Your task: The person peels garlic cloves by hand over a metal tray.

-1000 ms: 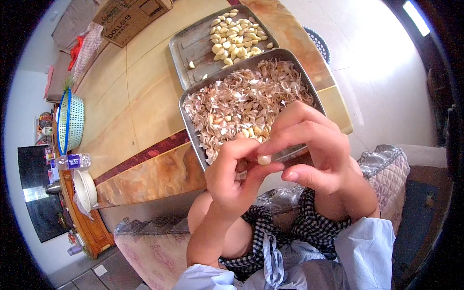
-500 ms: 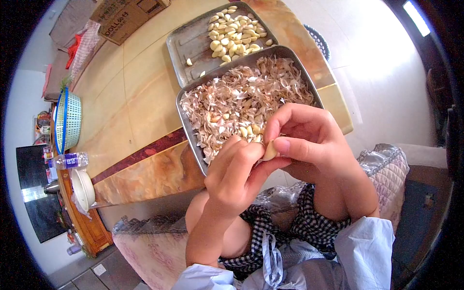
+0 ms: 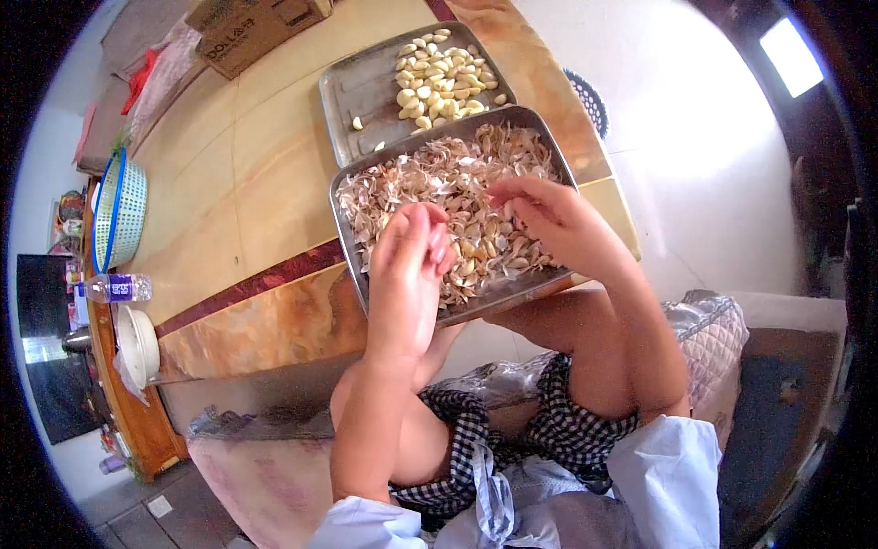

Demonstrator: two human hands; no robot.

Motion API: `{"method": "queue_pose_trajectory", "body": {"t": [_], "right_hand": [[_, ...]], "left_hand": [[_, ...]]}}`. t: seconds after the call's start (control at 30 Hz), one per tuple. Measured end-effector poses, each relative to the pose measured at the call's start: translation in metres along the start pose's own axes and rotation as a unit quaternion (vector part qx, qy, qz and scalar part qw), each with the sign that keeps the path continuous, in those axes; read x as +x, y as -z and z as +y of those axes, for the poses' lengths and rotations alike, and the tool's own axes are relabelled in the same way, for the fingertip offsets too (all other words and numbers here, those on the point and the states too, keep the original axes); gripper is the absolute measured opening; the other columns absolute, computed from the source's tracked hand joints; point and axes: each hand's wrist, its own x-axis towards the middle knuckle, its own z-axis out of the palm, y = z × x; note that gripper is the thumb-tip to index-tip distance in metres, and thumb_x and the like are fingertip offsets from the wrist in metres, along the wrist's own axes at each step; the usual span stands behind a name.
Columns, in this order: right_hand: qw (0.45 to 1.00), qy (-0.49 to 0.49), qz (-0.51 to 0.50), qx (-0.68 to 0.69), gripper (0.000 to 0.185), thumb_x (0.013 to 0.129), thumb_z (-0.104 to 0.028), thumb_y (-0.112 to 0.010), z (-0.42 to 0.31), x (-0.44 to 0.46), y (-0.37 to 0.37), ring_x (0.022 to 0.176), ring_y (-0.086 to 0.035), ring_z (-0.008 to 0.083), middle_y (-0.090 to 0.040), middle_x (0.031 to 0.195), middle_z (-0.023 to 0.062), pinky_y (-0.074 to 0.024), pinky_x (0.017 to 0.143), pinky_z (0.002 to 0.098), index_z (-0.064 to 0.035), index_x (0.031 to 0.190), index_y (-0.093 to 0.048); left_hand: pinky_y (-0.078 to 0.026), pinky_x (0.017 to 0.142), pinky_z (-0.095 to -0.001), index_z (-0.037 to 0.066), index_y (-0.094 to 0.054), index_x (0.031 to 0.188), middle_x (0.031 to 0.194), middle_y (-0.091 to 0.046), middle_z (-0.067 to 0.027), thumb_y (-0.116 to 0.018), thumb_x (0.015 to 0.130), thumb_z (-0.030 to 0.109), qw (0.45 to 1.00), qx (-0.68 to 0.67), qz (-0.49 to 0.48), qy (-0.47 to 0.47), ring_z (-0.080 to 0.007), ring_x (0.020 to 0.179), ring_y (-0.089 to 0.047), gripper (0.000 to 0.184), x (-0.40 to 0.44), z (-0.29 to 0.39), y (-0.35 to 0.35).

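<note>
My left hand (image 3: 409, 265) is over the left part of the lower metal tray (image 3: 350, 265), its fingers curled together; a small pale bit shows at their edge, but what they hold is mostly hidden. Over the same tray, further right, my right hand (image 3: 558, 220) has its fingers apart above the skins, with nothing clearly held. Dry garlic skins (image 3: 457, 174) fill this tray, and a few unpeeled cloves (image 3: 476, 252) lie among them near the front. Beyond it, the upper metal tray (image 3: 352, 101) bears a pile of peeled garlic cloves (image 3: 439, 82).
A cardboard box (image 3: 256, 37) is at the table's far left. Along the left edge are a green basket with a blue rim (image 3: 128, 210), a plastic bottle (image 3: 123, 287) and white bowls (image 3: 139, 346). A dark perforated basket (image 3: 587, 102) is beyond the table's right edge.
My hands have come apart and moved forward over the skins, the left hand to the left. The clove earlier held between them is no longer clearly visible. The view has shifted slightly.
</note>
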Motion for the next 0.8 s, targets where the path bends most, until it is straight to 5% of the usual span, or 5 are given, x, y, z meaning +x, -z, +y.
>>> {"method": "queue_pose_trajectory", "body": {"t": [0.1, 0.23, 0.43, 0.73, 0.8], "right_hand": [[0.991, 0.025, -0.027, -0.131, 0.019, 0.083, -0.004, -0.045, 0.007, -0.004, 0.001, 0.086, -0.055, 0.0222, -0.058, 0.094, 0.0119, -0.0426, 0.076, 0.0306, -0.0001, 0.099, -0.055], [0.989, 0.097, 0.096, -0.053, 0.015, 0.076, -0.002, -0.052, -0.025, -0.003, -0.001, 0.083, -0.056, 0.0301, -0.057, 0.086, 0.0149, -0.0442, 0.072, 0.0333, 0.0001, 0.09, -0.056], [0.995, 0.073, -0.025, -0.059, 0.021, 0.068, -0.005, -0.061, -0.038, -0.007, 0.001, 0.076, -0.055, 0.0259, -0.056, 0.082, 0.0123, -0.0443, 0.068, 0.0317, -0.0026, 0.089, -0.057], [0.995, 0.034, 0.027, -0.091, 0.026, 0.069, 0.0, -0.06, -0.03, -0.006, -0.006, 0.076, -0.056, 0.0247, -0.056, 0.083, 0.013, -0.045, 0.071, 0.0307, -0.0035, 0.094, -0.055], [0.997, 0.026, 0.034, -0.057, 0.024, 0.072, -0.001, -0.06, -0.033, -0.008, -0.005, 0.077, -0.058, 0.0186, -0.058, 0.085, 0.0105, -0.0458, 0.07, 0.0272, -0.0011, 0.095, -0.053]], "left_hand": [[-0.035, 0.061, -0.0237, 0.001, -0.05, 0.087, 0.07, -0.044, -0.0014, -0.043, 0.089, 0.027, 0.989, -0.135, 0.01, 0.055, -0.0114, 0.066, -0.041, 0.027, 0.003, -0.013, 0.01], [-0.041, 0.077, -0.0278, -0.001, -0.052, 0.097, 0.088, -0.055, -0.0078, -0.042, 0.088, 0.034, 0.968, -0.193, -0.007, 0.161, -0.0169, 0.084, -0.052, 0.037, 0.001, -0.027, 0.002], [-0.038, 0.086, -0.0311, -0.003, -0.048, 0.107, 0.1, -0.054, -0.0097, -0.03, 0.09, 0.041, 0.963, -0.23, -0.051, 0.131, -0.0173, 0.094, -0.05, 0.05, 0.004, -0.03, -0.011], [-0.034, 0.09, -0.0306, -0.001, -0.039, 0.12, 0.109, -0.049, -0.0091, -0.029, 0.091, 0.039, 0.95, -0.281, -0.103, 0.09, -0.0177, 0.101, -0.045, 0.051, 0.002, -0.028, -0.013], [-0.032, 0.094, -0.0305, -0.001, -0.033, 0.125, 0.116, -0.044, -0.0122, -0.03, 0.09, 0.041, 0.962, -0.233, -0.124, 0.072, -0.0174, 0.109, -0.041, 0.054, 0.0, -0.023, -0.017]]}}
